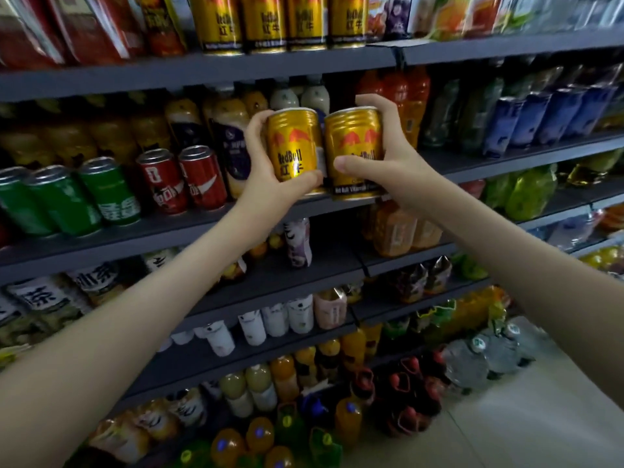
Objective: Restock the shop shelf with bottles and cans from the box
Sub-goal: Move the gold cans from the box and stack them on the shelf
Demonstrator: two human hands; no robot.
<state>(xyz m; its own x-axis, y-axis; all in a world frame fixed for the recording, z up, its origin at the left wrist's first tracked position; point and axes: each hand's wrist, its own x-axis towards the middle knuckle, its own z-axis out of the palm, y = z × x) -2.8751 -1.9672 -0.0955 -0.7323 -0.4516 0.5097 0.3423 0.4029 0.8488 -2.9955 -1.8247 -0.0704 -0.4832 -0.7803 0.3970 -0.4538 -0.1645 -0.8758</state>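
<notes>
Holds a gold can [293, 143] upright in the left grip [265, 173], thumb across the lower front, fingers curled round the left side. Holds a second gold can [354, 146] the same way in the right grip [391, 170], thumb on the front, fingers hooked over the far rim. Has both side by side, touching or nearly so, labels facing near, probably so as to go down as a pair already facing the aisle. Has them at the height of the second shelf [472, 160], in front of tall bottles [401, 92], bases just at that shelf's front edge; cannot tell whether resting on it or just above. Judging by the matching row of gold cans [266, 21] on the top shelf [202, 67], above and slightly left, likely means to lift them there rather than leave them among the bottles. Calls for holding both level, clearing the top shelf's lip, then pushing in beside the row. Shows red cans [184, 177] and green cans [67, 197] further left on the second shelf. Shows no box anywhere in view
</notes>
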